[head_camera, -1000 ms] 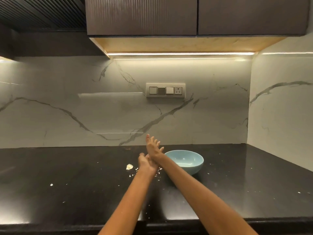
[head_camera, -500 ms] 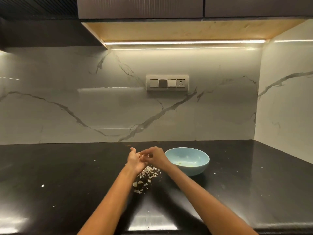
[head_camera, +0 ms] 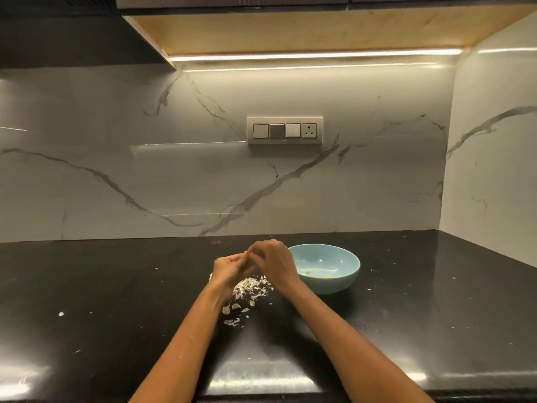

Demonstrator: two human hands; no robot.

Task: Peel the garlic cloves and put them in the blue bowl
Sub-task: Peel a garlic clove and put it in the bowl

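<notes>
**Hands meet over the peel pile, bowl just to the right**

At the centre of the frame the left hand (head_camera: 229,267) and right hand (head_camera: 271,261) come together above the black desk (head_camera: 116,286), their fingers (head_camera: 255,251) curled and pinching a small pale garlic clove (head_camera: 249,253) between them; it is mostly hidden and too small to tell how far it is peeled. Below the hands a pile of garlic skins (head_camera: 250,289) lies on the desk, trailing toward the lower middle of the frame.

The blue bowl (head_camera: 348,274) sits just right of the right hand, near its wrist, with a few small yellowish pieces (head_camera: 308,271) on its bottom.

The desk runs wide to the left and right of the frame, dotted with stray flecks of skin. Its back edge meets the marble wall (head_camera: 174,184) behind the hands; at the right the desk ends against a side wall (head_camera: 494,170), well apart from the bowl. A switch panel (head_camera: 284,130) is set in the wall above the hands.
</notes>
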